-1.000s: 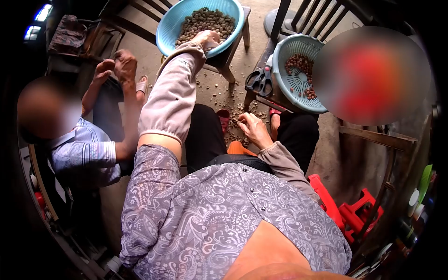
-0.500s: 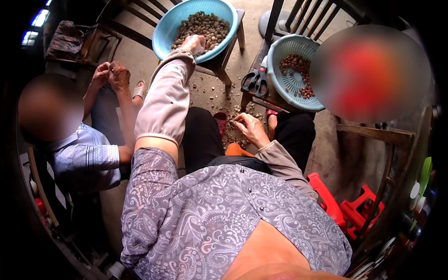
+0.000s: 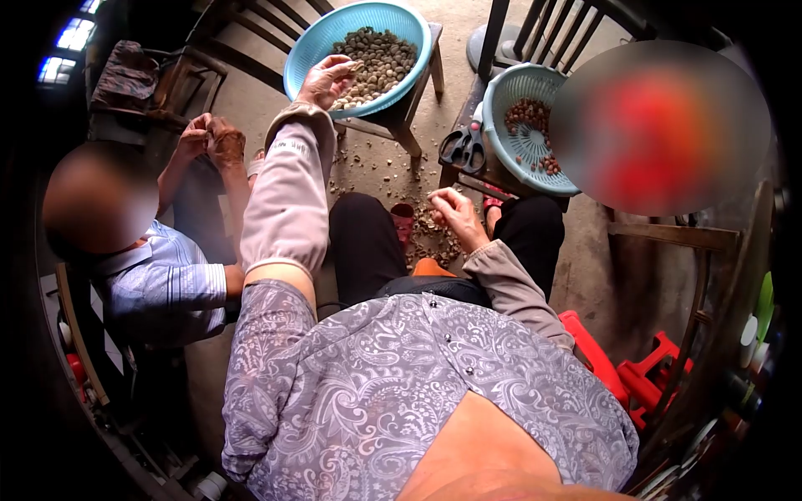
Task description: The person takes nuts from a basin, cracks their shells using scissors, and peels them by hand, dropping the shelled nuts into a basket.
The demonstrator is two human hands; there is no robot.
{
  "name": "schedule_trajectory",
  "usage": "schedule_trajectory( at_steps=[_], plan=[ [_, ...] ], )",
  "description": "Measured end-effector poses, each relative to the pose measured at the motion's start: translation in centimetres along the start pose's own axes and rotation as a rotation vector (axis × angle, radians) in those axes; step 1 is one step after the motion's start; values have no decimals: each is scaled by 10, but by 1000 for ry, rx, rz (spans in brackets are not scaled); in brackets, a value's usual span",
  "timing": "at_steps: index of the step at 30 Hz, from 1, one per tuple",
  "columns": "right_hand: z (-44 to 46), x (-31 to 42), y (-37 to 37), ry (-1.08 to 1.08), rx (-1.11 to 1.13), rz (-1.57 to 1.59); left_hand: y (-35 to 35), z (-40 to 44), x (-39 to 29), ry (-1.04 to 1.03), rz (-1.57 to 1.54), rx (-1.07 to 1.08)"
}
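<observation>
Newly raised over the fuller basket (image 3: pixel 307 46), our left hand (image 3: pixel 324 81) pinches an apparent nut (image 3: pixel 357 67); our right hand (image 3: pixel 458 219) half-curls, contents unclear.

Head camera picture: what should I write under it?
Left hand at a blue basket of nuts, right hand above scattered shells.

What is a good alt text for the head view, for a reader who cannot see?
The person's left hand is above a blue basket of nut-like pieces on a chair; the right hand is over small floor debris. Nearby: scissors, a second basket, a co-worker.
</observation>
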State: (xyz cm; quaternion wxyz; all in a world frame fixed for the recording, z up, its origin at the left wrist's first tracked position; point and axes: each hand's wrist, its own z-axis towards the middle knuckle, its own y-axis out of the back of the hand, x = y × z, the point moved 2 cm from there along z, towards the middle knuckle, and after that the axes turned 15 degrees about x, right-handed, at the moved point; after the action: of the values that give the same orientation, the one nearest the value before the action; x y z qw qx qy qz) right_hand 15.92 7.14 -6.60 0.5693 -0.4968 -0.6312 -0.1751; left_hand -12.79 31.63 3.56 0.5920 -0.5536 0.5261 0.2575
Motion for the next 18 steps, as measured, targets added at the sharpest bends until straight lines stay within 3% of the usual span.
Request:
schedule_trajectory(
  at_steps=[4, 8, 10, 13, 16, 18],
  plan=[
    [-2, 26, -15, 152, 68, 526, -92, -61, 5, 69, 10, 218],
    [-3, 32, -24, 137, 136, 837, -154, -121, 73, 147, 334, 419],
    [-1, 28, -26, 196, 253, 960, -177, -143, 104, 144, 571, 335],
    [1, 5, -17, 163, 322, 1001, -191, -160, 116, 173, 762, 271],
    [-5, -1, -13, 155, 368, 1036, -184, -163, 120, -57, 923, 360],
    [-8, 2, -12, 116, 282, 1007, -180, -166, 124, 110, 820, 392]
  ],
)
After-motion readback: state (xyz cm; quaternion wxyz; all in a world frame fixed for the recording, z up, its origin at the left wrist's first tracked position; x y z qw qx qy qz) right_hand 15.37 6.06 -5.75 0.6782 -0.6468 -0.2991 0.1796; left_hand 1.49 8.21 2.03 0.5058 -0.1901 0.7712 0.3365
